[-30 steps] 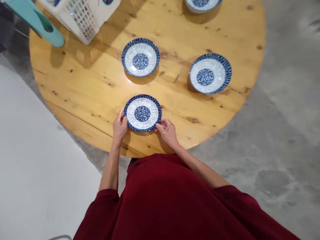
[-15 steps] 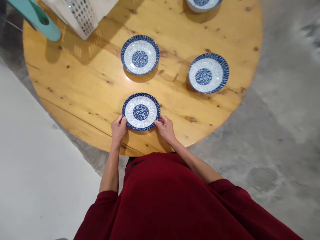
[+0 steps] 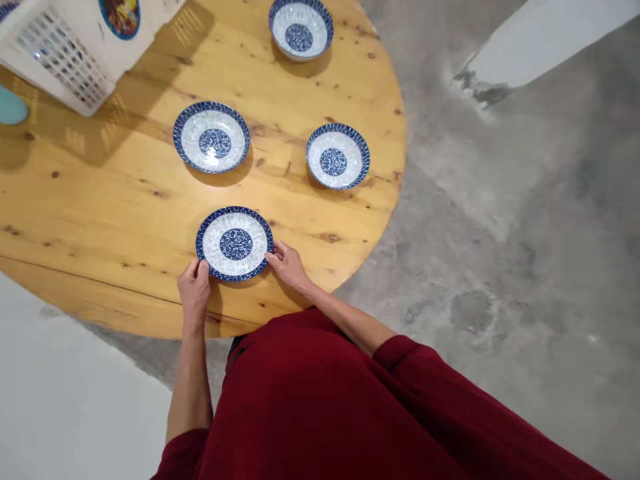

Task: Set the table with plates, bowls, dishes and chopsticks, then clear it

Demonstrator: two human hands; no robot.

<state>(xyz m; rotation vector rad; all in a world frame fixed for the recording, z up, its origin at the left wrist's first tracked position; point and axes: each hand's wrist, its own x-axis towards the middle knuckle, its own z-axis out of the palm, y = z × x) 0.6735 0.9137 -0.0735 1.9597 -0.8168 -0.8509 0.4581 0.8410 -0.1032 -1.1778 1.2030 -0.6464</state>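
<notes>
A blue-and-white plate lies near the front edge of the round wooden table, held from both sides. My left hand pinches its left rim between thumb and fingers. On the opposite rim, my right hand grips with the thumb on top and the fingers partly hidden at the edge. Just beyond the plate stands a wide patterned bowl. To its right is a smaller matching bowl, and a deeper bowl sits farther back.
The wooden table has a rounded edge on the right. A white plastic basket stands at the back left, with part of a teal object beside it. Grey concrete floor and a white column base lie to the right.
The camera view has swung to the right, so the table things appear farther left. Both hands still hold the plate's rim, and more of the back bowl and the basket shows.
</notes>
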